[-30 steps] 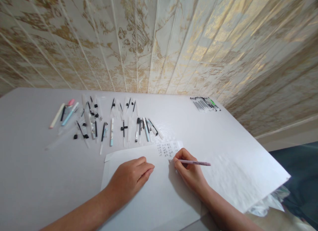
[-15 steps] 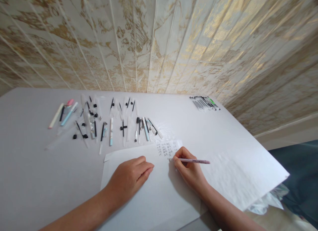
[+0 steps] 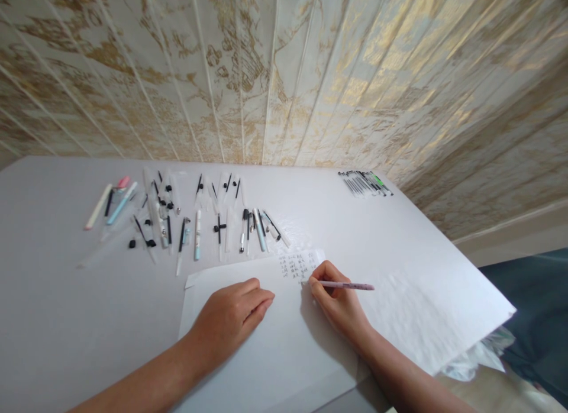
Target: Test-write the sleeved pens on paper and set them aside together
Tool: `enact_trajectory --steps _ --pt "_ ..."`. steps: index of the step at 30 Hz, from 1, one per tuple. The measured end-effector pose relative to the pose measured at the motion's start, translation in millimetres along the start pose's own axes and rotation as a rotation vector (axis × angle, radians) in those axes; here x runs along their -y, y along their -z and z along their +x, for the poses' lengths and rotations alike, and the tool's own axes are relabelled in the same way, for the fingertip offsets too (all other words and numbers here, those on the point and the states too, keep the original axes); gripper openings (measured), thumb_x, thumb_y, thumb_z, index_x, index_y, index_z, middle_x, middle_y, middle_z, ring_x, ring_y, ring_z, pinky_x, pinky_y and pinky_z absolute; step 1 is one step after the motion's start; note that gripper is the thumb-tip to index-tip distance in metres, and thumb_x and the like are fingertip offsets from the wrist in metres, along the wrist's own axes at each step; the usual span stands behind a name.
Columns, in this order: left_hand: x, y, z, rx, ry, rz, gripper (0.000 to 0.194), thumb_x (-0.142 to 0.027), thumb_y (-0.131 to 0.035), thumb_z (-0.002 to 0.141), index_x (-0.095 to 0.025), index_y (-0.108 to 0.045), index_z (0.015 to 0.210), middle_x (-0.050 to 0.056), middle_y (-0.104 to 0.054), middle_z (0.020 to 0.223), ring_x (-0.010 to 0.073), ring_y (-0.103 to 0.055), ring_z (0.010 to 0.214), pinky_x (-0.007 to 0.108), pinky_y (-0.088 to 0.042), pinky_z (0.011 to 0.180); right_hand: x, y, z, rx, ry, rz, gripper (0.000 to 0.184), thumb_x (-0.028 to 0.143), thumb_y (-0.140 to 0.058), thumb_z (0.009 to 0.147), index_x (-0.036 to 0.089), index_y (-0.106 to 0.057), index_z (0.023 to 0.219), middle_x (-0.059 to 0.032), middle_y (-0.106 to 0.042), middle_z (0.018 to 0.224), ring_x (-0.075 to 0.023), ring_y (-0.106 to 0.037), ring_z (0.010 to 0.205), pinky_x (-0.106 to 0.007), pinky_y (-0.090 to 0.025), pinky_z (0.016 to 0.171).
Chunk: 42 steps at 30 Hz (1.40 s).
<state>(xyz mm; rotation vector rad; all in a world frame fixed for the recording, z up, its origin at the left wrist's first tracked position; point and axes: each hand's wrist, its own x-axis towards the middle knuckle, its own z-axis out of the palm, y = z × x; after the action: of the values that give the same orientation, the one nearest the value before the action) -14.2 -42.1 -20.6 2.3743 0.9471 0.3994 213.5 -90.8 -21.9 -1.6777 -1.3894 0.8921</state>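
Held in my right hand (image 3: pixel 339 297) is a slim pinkish-purple pen (image 3: pixel 357 286), gripped near its point between thumb and fingers. Its tip meets a white sheet of paper (image 3: pixel 248 365) just below several columns of small dark handwriting (image 3: pixel 293 266). My left hand (image 3: pixel 233 312) rests on the same sheet, to the left of the writing. Its fingers are curled and pressed together, with nothing seen in them; the fingertips are partly hidden underneath.
Beyond the paper lie taken-apart pens, refills and black caps (image 3: pixel 219 228), with a blue pen (image 3: pixel 122 203) at far left. A row of refills (image 3: pixel 366 184) lies at back right. A patterned wall (image 3: pixel 248 76) borders the white table (image 3: pixel 444 271). Clear plastic (image 3: pixel 479 357) hangs by its right edge.
The pen tip makes small movements on the paper, and faint new marks show beneath the writing. My left hand stays in place; the whole view shifts very slightly.
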Motion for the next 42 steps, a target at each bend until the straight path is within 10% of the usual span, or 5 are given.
enact_trajectory --steps 34,42 --pt "0 -1.9 -1 -0.015 -0.004 -0.021 0.034 -0.03 -0.037 0.097 -0.021 -0.069 0.096 0.001 -0.06 0.076 0.016 -0.06 0.069 0.027 -0.042 0.063 4 4 2 -0.016 0.047 0.003 0.015 0.019 -0.051 0.082 0.022 -0.044 0.068 0.0037 -0.043 0.062 -0.0123 -0.038 0.057 -0.025 -0.028 0.051" --pt "1 6.2 2 -0.085 0.189 -0.443 0.031 -0.037 -0.044 0.093 -0.022 -0.072 0.091 -0.001 -0.056 0.073 0.0122 -0.053 0.059 0.024 -0.043 0.058 3 14 9 -0.098 -0.074 0.235 0.022 0.029 -0.055 0.085 0.021 -0.045 0.067 0.0041 -0.045 0.057 -0.0121 -0.04 0.056 -0.025 -0.031 0.055"
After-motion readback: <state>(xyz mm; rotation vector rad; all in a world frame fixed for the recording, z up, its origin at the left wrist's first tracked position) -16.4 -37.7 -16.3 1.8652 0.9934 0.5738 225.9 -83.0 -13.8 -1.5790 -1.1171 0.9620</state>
